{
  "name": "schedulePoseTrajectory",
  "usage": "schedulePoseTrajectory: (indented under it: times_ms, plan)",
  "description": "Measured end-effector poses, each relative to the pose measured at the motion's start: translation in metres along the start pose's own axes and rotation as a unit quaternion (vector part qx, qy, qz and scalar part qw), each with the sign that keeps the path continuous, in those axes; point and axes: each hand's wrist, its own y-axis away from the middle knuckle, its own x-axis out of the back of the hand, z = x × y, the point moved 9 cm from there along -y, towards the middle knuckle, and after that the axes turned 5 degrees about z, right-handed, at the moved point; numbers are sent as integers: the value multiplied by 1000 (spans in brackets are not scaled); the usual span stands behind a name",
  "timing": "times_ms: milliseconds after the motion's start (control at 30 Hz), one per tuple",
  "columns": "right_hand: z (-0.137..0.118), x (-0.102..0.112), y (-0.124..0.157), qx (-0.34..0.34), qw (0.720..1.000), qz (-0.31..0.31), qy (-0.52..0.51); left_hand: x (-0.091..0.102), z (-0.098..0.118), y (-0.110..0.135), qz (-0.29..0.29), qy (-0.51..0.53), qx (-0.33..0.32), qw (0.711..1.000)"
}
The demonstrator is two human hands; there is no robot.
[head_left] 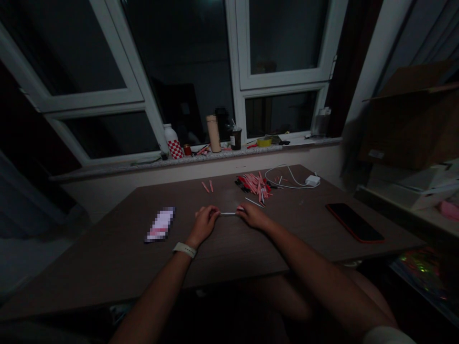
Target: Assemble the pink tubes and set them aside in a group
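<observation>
While both hands work close together above the table, a thin pale stick spans the gap between them. The left hand has its fingertips pinched around one end, and the right hand is closed on the other; a small pinkish patch shows at the right fingertips, too dim to make out.

By its look, the stick should be very light and fairly stiff, since it runs straight with no visible sag. Its surface is probably smooth, so it could slide or roll in a loose pinch, and being so slender it might bend or crack if pressed hard sideways. Gripping near the two ends, as the fingers do, seems the sensible hold, leaving the middle bare.

Its long axis runs crosswise, from the left fingertips to the right ones, almost level and square to the person's forward line. Fingers cover both ends, so I cannot tell which is the tip.

Just beyond the right hand lies a second stick, set aslant, with its nearer end toward the right. Farther past that hand is a heap of pens; beyond the left hand, two pink pieces point roughly away from the person.
</observation>
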Motion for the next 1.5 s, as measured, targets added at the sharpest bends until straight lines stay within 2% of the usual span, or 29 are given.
schedulePoseTrajectory:
  times_ms: [200, 433, 667, 1000, 1267, 1500]
  plan:
    - [-2, 1, 0, 7, 1000, 1, -15, -1, 2, 1, -5, -8, -1, 1000]
    - [1, 7, 0, -17, 1000, 17, -11, 2, 1, 0, 7, -5, 7, 1000]
    - [-5, 5, 0, 3, 1000, 10, -12, 3, 5, 0, 4, -2, -1, 1000]
    - [-2, 8, 0, -3, 1000, 24, -19, 4, 0, 0, 9, -27, 12, 1000]
    - [-3, 4, 0, 8, 1000, 16, -6, 3, 5, 1, 3, -20, -2, 1000]
    - [-10, 3, 0, 49, 998, 18, -27, 3, 7, 0, -1, 22, -10, 1000]
